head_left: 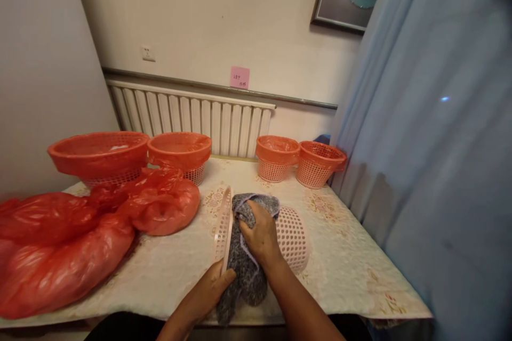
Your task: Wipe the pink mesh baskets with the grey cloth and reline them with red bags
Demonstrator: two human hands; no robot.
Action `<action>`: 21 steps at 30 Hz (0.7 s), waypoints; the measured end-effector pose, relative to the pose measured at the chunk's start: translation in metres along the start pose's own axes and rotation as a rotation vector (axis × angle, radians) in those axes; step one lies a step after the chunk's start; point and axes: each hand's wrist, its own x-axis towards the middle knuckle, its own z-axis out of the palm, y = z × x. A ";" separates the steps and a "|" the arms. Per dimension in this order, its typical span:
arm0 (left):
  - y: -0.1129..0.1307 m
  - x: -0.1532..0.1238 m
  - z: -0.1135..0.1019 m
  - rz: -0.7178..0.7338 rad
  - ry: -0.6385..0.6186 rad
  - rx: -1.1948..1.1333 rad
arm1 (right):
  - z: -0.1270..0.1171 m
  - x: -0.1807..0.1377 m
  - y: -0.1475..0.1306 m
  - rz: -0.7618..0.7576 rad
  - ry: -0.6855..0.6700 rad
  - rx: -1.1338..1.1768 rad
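While the cream floral-patterned surface [344, 266] carries crumpled red plastic bags [60, 245] at the left, a pale pink perforated plastic basket [294, 237] lies on its side near the front edge. The right hand [262, 237] clenches a grey woolly cloth [244, 272] at the basket's mouth; the left hand [210, 290] grips the rim.
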 end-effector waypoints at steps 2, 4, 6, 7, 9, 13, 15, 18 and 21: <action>-0.001 -0.001 -0.001 0.005 -0.006 0.042 | -0.007 0.003 0.012 0.075 -0.003 -0.015; -0.001 -0.002 -0.001 0.018 -0.024 0.058 | -0.017 0.001 0.028 0.162 0.013 -0.037; -0.001 -0.003 -0.001 0.041 -0.062 0.052 | -0.030 -0.004 0.049 0.247 0.042 -0.075; -0.002 -0.004 -0.001 0.048 -0.080 0.048 | -0.037 -0.008 0.060 0.288 0.061 -0.097; -0.003 -0.005 0.000 0.051 -0.105 0.036 | -0.050 -0.018 0.082 0.363 0.107 -0.152; -0.006 -0.007 -0.001 0.038 -0.122 0.000 | -0.068 -0.038 0.110 0.488 0.171 -0.217; -0.007 -0.008 -0.002 0.044 -0.138 -0.023 | -0.070 -0.046 0.114 0.514 0.192 -0.217; -0.004 -0.008 -0.002 0.032 -0.132 -0.041 | -0.069 -0.054 0.113 0.510 0.219 -0.218; 0.006 -0.003 0.000 0.017 -0.054 -0.037 | -0.066 -0.059 0.112 0.513 0.236 -0.226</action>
